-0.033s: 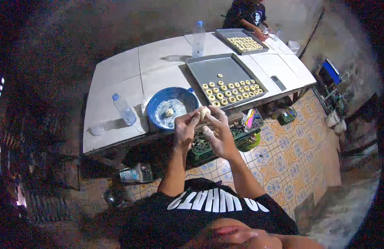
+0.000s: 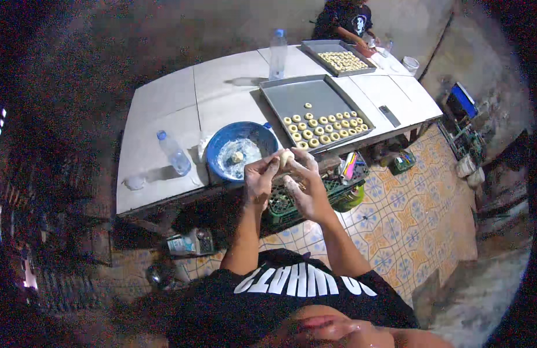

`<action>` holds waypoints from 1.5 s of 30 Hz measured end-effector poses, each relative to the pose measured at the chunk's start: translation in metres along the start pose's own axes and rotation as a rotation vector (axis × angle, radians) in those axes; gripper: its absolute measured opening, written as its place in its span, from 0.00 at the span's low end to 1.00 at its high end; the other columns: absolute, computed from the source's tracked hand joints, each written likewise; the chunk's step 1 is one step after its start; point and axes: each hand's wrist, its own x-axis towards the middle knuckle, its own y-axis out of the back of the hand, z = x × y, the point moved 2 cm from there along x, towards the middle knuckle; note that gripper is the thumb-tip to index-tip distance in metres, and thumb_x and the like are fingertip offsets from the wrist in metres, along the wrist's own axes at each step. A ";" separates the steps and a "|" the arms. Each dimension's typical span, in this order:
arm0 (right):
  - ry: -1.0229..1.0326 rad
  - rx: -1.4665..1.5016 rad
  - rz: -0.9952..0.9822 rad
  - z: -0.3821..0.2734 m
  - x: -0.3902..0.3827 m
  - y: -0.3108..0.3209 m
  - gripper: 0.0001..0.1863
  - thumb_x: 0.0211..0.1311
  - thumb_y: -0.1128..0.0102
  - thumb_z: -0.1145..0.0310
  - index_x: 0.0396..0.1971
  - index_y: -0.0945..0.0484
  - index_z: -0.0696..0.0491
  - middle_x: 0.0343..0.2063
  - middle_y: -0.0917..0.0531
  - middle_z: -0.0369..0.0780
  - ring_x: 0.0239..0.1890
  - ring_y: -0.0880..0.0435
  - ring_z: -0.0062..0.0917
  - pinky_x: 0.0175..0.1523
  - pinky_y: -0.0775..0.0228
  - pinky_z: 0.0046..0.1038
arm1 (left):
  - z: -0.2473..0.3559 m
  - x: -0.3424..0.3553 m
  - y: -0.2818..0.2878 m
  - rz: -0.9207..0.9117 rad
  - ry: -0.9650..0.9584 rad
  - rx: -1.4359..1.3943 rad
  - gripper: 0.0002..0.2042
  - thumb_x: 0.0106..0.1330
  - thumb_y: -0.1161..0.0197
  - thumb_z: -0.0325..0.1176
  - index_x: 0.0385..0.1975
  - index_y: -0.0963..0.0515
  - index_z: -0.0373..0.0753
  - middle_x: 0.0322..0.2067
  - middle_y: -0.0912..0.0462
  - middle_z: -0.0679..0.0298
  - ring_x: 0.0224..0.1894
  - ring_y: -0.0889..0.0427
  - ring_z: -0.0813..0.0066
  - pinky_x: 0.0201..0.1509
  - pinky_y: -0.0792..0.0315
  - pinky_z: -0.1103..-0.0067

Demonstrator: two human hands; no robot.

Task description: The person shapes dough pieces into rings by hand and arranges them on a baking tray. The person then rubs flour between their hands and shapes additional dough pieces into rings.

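Note:
A small pale piece of dough [image 2: 286, 157] is pinched between the fingertips of both my hands, in front of the table's near edge. My left hand [image 2: 261, 180] is closed on its left side. From the other side my right hand [image 2: 308, 191] grips it, with flour whitening the fingers. Just left of the hands, a blue basin [image 2: 215, 141] contains white flour and a lump of dough [image 2: 238, 157]. Beyond my right hand lies a grey metal tray [image 2: 300, 94], with several rows of small dough rings [image 2: 324, 139] along its near and right parts.
The white table [image 2: 164, 104] also bears a standing water bottle [image 2: 278, 55], a second bottle [image 2: 174, 153] near the basin and a dark phone [image 2: 389, 115]. A person [image 2: 341, 23] works at the far end beside another filled tray [image 2: 344, 58]. Under the table sits a green crate [image 2: 283, 211].

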 end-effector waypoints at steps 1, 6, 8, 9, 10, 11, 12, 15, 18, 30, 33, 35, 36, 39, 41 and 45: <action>0.043 0.030 0.006 0.008 0.000 -0.001 0.25 0.62 0.31 0.63 0.59 0.24 0.51 0.67 0.35 0.48 0.70 0.40 0.45 0.73 0.48 0.44 | -0.003 0.002 0.002 -0.022 -0.077 0.035 0.12 0.72 0.39 0.28 0.49 0.17 0.30 0.44 0.13 0.59 0.44 0.14 0.73 0.53 0.22 0.76; 0.030 0.126 0.025 0.008 0.004 -0.011 0.24 0.64 0.32 0.62 0.59 0.24 0.51 0.66 0.36 0.50 0.71 0.41 0.45 0.73 0.49 0.43 | -0.001 -0.001 0.017 -0.018 0.051 0.010 0.13 0.73 0.41 0.29 0.51 0.18 0.31 0.45 0.14 0.60 0.46 0.15 0.72 0.53 0.21 0.76; 0.007 0.122 -0.073 0.004 0.009 -0.012 0.24 0.64 0.32 0.62 0.58 0.23 0.52 0.66 0.36 0.49 0.70 0.40 0.45 0.73 0.48 0.43 | 0.008 -0.004 0.024 -0.024 0.036 0.005 0.13 0.73 0.41 0.30 0.52 0.18 0.31 0.46 0.14 0.59 0.47 0.15 0.71 0.53 0.21 0.75; -0.027 0.029 -0.112 -0.004 0.012 -0.011 0.22 0.64 0.33 0.63 0.56 0.22 0.52 0.65 0.34 0.49 0.69 0.39 0.43 0.73 0.48 0.43 | 0.020 -0.008 0.022 0.006 0.087 0.059 0.13 0.73 0.42 0.29 0.53 0.19 0.32 0.48 0.15 0.59 0.48 0.16 0.71 0.54 0.21 0.74; -0.027 0.033 -0.109 -0.001 0.012 -0.013 0.22 0.64 0.33 0.63 0.56 0.22 0.52 0.65 0.34 0.49 0.69 0.39 0.43 0.73 0.48 0.43 | 0.015 -0.009 0.030 -0.005 0.082 0.041 0.14 0.74 0.43 0.28 0.55 0.20 0.32 0.51 0.16 0.58 0.50 0.16 0.71 0.56 0.21 0.73; -0.047 0.093 -0.131 0.005 0.013 -0.016 0.22 0.64 0.33 0.63 0.56 0.22 0.53 0.64 0.33 0.48 0.69 0.37 0.42 0.72 0.47 0.41 | 0.011 -0.008 0.036 -0.019 0.074 0.021 0.15 0.74 0.45 0.27 0.57 0.21 0.33 0.53 0.18 0.58 0.51 0.17 0.70 0.58 0.22 0.71; -0.067 0.154 -0.157 0.007 0.014 -0.020 0.21 0.64 0.32 0.63 0.55 0.21 0.53 0.63 0.32 0.47 0.68 0.36 0.40 0.72 0.46 0.40 | 0.009 -0.009 0.043 -0.016 0.073 0.025 0.15 0.74 0.45 0.27 0.57 0.21 0.33 0.53 0.18 0.58 0.51 0.17 0.70 0.58 0.22 0.71; -0.133 0.209 -0.166 0.007 0.020 -0.036 0.21 0.62 0.30 0.62 0.53 0.21 0.55 0.59 0.29 0.46 0.64 0.31 0.38 0.69 0.41 0.37 | 0.008 -0.012 0.065 -0.141 0.080 -0.150 0.17 0.70 0.45 0.21 0.58 0.23 0.33 0.50 0.16 0.59 0.49 0.17 0.72 0.58 0.23 0.73; -0.217 0.245 -0.191 0.032 0.020 -0.059 0.20 0.61 0.29 0.63 0.50 0.21 0.56 0.55 0.26 0.45 0.61 0.28 0.35 0.66 0.37 0.35 | 0.009 -0.016 0.085 -0.181 -0.051 0.050 0.17 0.67 0.43 0.18 0.55 0.21 0.33 0.48 0.16 0.61 0.49 0.17 0.74 0.58 0.24 0.75; -0.130 0.163 -0.160 0.000 0.055 -0.123 0.20 0.63 0.35 0.74 0.54 0.24 0.63 0.42 0.17 0.38 0.46 0.19 0.20 0.52 0.28 0.25 | 0.068 0.001 0.137 -0.021 -0.154 0.432 0.11 0.68 0.34 0.27 0.47 0.19 0.32 0.43 0.16 0.65 0.48 0.19 0.77 0.55 0.27 0.80; -0.068 -0.034 -0.142 0.000 0.058 -0.129 0.18 0.63 0.36 0.75 0.52 0.23 0.64 0.41 0.17 0.40 0.45 0.20 0.19 0.51 0.28 0.24 | 0.078 0.011 0.138 -0.069 -0.163 0.474 0.10 0.67 0.33 0.27 0.47 0.19 0.34 0.42 0.16 0.64 0.48 0.19 0.76 0.54 0.25 0.79; -0.091 0.016 -0.070 -0.006 0.059 -0.134 0.14 0.62 0.37 0.76 0.47 0.22 0.64 0.39 0.17 0.41 0.44 0.20 0.19 0.49 0.28 0.24 | 0.072 0.016 0.145 -0.103 -0.223 0.614 0.10 0.67 0.33 0.27 0.46 0.19 0.35 0.42 0.16 0.63 0.47 0.18 0.74 0.53 0.24 0.78; -0.102 0.041 -0.032 -0.008 0.059 -0.135 0.12 0.62 0.38 0.76 0.44 0.22 0.64 0.38 0.17 0.42 0.43 0.20 0.18 0.48 0.28 0.24 | 0.072 0.017 0.146 -0.109 -0.219 0.610 0.10 0.67 0.33 0.27 0.46 0.19 0.35 0.42 0.16 0.63 0.47 0.18 0.74 0.53 0.24 0.78; -0.131 0.002 -0.023 -0.007 0.055 -0.142 0.10 0.62 0.38 0.75 0.41 0.22 0.63 0.36 0.18 0.42 0.41 0.20 0.22 0.48 0.28 0.25 | 0.070 0.015 0.146 -0.106 -0.111 0.415 0.09 0.68 0.34 0.25 0.46 0.20 0.34 0.42 0.16 0.62 0.46 0.17 0.75 0.54 0.23 0.78; 0.023 -0.113 -0.052 -0.004 0.053 -0.141 0.10 0.61 0.37 0.74 0.40 0.23 0.64 0.37 0.20 0.44 0.41 0.19 0.28 0.50 0.29 0.27 | 0.068 0.015 0.149 -0.117 -0.092 0.408 0.09 0.68 0.35 0.25 0.46 0.20 0.33 0.42 0.16 0.62 0.46 0.16 0.75 0.54 0.23 0.78; 0.058 -0.039 -0.029 -0.004 0.049 -0.142 0.12 0.58 0.36 0.75 0.41 0.22 0.64 0.45 0.21 0.46 0.50 0.22 0.30 0.56 0.31 0.28 | 0.067 0.012 0.146 -0.114 -0.024 0.335 0.09 0.70 0.37 0.27 0.47 0.20 0.33 0.41 0.15 0.62 0.45 0.16 0.76 0.54 0.23 0.79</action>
